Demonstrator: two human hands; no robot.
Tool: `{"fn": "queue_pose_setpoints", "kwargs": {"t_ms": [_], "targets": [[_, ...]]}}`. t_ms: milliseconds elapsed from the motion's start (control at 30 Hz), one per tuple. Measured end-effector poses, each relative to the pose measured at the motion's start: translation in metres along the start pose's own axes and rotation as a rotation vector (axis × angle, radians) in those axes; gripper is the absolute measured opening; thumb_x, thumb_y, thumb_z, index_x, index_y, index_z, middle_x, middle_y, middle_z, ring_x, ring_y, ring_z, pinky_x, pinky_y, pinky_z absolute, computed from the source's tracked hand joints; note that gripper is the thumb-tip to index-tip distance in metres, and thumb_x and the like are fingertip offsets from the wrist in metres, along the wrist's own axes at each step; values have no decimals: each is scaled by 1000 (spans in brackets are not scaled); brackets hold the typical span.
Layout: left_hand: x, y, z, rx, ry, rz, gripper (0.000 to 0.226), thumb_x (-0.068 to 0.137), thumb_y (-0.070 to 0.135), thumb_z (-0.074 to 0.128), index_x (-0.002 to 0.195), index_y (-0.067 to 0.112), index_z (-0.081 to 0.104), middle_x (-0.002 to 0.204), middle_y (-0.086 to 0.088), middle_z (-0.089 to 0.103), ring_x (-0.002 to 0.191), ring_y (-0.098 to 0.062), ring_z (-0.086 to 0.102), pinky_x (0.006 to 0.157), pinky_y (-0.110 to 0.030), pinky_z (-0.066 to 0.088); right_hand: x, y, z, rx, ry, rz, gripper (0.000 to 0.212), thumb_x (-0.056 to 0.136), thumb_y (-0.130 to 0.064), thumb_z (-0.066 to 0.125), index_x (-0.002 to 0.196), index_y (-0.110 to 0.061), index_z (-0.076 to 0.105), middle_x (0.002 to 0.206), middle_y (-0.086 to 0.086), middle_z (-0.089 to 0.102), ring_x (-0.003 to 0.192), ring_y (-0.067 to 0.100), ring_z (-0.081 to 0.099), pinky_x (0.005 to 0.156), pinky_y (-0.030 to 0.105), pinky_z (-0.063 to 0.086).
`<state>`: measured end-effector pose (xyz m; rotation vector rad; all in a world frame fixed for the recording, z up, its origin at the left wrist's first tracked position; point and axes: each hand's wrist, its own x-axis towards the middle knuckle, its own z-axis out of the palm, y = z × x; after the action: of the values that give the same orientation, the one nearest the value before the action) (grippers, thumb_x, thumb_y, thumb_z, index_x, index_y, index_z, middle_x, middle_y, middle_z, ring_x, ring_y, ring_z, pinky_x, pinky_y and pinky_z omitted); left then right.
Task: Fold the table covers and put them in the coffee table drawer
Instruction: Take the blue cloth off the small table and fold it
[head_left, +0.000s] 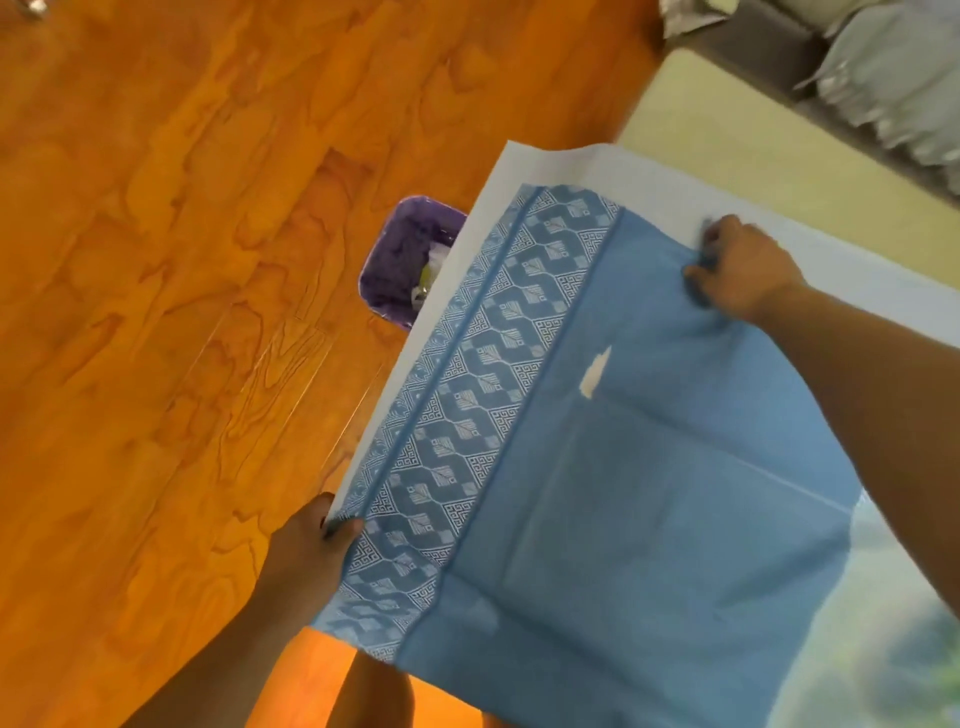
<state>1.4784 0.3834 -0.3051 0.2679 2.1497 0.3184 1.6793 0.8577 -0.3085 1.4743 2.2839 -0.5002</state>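
Left hand (311, 540) pinching the patterned border of the blue table cover (623, 467), right hand (743, 270) gripping its far edge, cover spread over the surface (727, 130), purple bin (405, 260) on floor beside it

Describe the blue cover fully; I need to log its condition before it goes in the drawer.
The cover is thin blue cloth with a patterned band of white geometric motifs along one side and a pale, plain underside showing beyond the folded edge. Crease lines cross its plain area, and a small white tear or mark sits near the middle. It is partly folded and spread over the table, its near end hanging past the edge. The left hand pinches the patterned edge; the right hand grips the far fold.
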Motion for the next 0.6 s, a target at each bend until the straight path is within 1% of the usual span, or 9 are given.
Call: {"fn": "queue_pose_setpoints", "kwargs": {"t_ms": [33, 100, 167, 267, 333, 367, 433, 500, 600], "targets": [[2, -1, -2, 6, -12, -5, 32, 99, 24, 64, 83, -1, 51, 65, -19, 43, 55, -24, 42, 53, -32, 28, 0, 0, -4, -18, -32, 5, 40, 95, -36, 62, 124, -10, 52, 124, 23, 57, 112, 45, 56, 93, 46, 43], [5, -3, -5, 19, -21, -7, 32, 98, 26, 65, 82, 1, 53, 67, -24, 49, 57, -26, 46, 55, -34, 30, -2, 0, -11, -65, -78, -3, 19, 94, -38, 61, 99, -20, 56, 116, 20, 63, 111, 42, 57, 94, 46, 45], [10, -8, -6, 11, -24, -1, 36, 98, 27, 65, 75, 3, 51, 63, -19, 46, 56, -27, 45, 55, -34, 28, 2, -2, -12, -17, -60, -19, 11, 93, -31, 62, 91, -21, 58, 113, 21, 66, 110, 41, 58, 96, 47, 48], [21, -18, -10, -103, -3, -16, 34, 96, 29, 68, 76, 2, 63, 69, -24, 62, 59, -28, 55, 59, -36, 37, 19, -19, -13, 45, 39, -55, 13, 94, -21, 61, 99, -11, 65, 112, 23, 66, 108, 42, 59, 93, 43, 48], [27, -18, -17, -196, -25, -14, 31, 92, 37, 72, 78, 8, 71, 72, -11, 73, 64, -22, 62, 64, -37, 46, 37, -37, -14, 50, 63, -71, 14, 94, -20, 61, 101, -9, 64, 114, 23, 65, 109, 42, 58, 92, 42, 47], [30, -19, -20, -221, -33, -14, 33, 86, 43, 72, 78, 10, 73, 73, -7, 74, 64, -20, 62, 65, -37, 46, 45, -45, -15, 47, 63, -83, 15, 94, -21, 61, 103, -9, 64, 116, 23, 64, 111, 42, 57, 92, 42, 46], [37, -18, -23, -197, -31, -5, 40, 81, 47, 68, 73, 7, 69, 62, -3, 65, 57, -18, 51, 60, -34, 37, 60, -49, -15, 47, 87, -89, 19, 94, -24, 61, 107, -10, 63, 120, 23, 63, 112, 41, 57, 94, 42, 46], [43, -20, -21, -113, -31, 11, 46, 93, 38, 71, 69, 1, 59, 56, -8, 50, 53, -19, 41, 56, -32, 28, 63, -40, -16, 116, 108, -56, 29, 94, -32, 63, 116, -11, 62, 125, 21, 62, 115, 40, 57, 96, 41, 45], [43, -19, -16, -50, -17, 16, 44, 101, 25, 59, 63, 6, 48, 54, -7, 40, 50, -20, 36, 53, -32, 23, 46, -4, -15, 101, 62, 19, 46, 94, -41, 65, 125, -8, 57, 129, 23, 60, 119, 42, 56, 100, 44, 44]]}}
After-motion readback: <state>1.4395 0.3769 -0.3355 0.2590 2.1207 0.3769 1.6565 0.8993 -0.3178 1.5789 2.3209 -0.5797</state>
